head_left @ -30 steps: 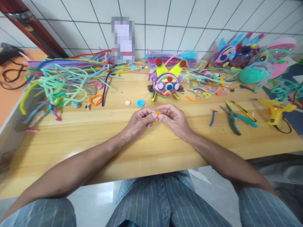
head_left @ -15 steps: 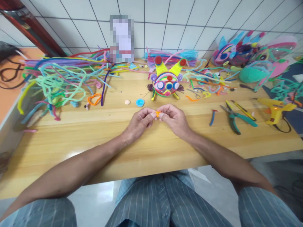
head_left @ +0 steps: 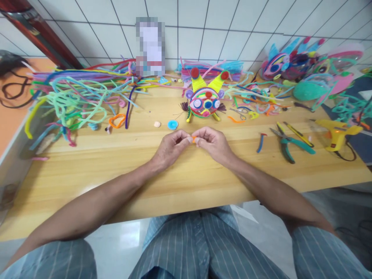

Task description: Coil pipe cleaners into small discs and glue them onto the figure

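Both hands meet over the middle of the wooden table (head_left: 186,182), and between them sits a small orange piece (head_left: 193,139), probably a bit of pipe cleaner being rolled into a coil. The left hand (head_left: 170,147) pinches it with thumb and forefinger closed narrow; the right hand (head_left: 212,143) holds the other side in the same way, its fingers curled in. The piece is held a little above the table top, just in front of the colourful craft face (head_left: 205,101).

As I judge it, the work is somewhere in the middle. The craft face already has eyes, two yellow horns and red tips, and a finished blue coil (head_left: 172,124) and a pale coil (head_left: 157,124) lie ready just beside it. The orange piece is not yet attached anywhere (it is too small to tell how much is rolled). The glue gun (head_left: 334,133) and the pliers (head_left: 286,145) lie untouched at the right, well apart from the hands.

I see no real container; the loose pipe cleaners (head_left: 75,100) lie directly on the table in a pile at the left
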`<control>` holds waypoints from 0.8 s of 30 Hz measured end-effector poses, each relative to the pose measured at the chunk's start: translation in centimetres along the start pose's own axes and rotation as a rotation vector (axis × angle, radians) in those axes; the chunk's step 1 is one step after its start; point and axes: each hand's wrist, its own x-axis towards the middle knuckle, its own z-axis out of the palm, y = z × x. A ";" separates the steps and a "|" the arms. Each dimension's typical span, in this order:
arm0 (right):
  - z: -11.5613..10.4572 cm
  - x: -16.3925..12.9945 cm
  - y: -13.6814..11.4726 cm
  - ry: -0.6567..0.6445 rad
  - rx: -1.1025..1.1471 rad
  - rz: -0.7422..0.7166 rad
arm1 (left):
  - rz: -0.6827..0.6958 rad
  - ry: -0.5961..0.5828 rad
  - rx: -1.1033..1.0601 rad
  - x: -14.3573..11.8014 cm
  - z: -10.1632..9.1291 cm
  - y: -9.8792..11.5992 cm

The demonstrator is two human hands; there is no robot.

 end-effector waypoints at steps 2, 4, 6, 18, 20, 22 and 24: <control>-0.6 0.4 0.0 -0.054 -0.079 0.016 | 0.047 0.023 0.129 0.0 -0.1 -0.1; -1.2 0.7 -0.1 -0.096 -0.234 -0.004 | 0.112 0.059 0.270 0.0 -0.2 -0.4; -1.8 0.9 -0.2 -0.106 -0.402 -0.057 | 0.169 0.083 0.381 0.0 -0.3 -0.6; -4.7 1.4 -4.0 0.086 -0.575 -0.188 | 0.347 -0.084 0.716 -0.3 -0.4 -1.9; -5.4 0.8 -5.4 0.040 -0.617 -0.190 | 0.337 -0.091 0.748 -0.2 -0.3 -1.9; -6.2 0.0 -6.6 -0.003 -0.656 -0.190 | 0.319 -0.089 0.792 0.0 -0.1 -1.8; -7.0 -0.9 -7.2 -0.025 -0.676 -0.186 | 0.295 -0.091 0.860 0.2 0.1 -1.6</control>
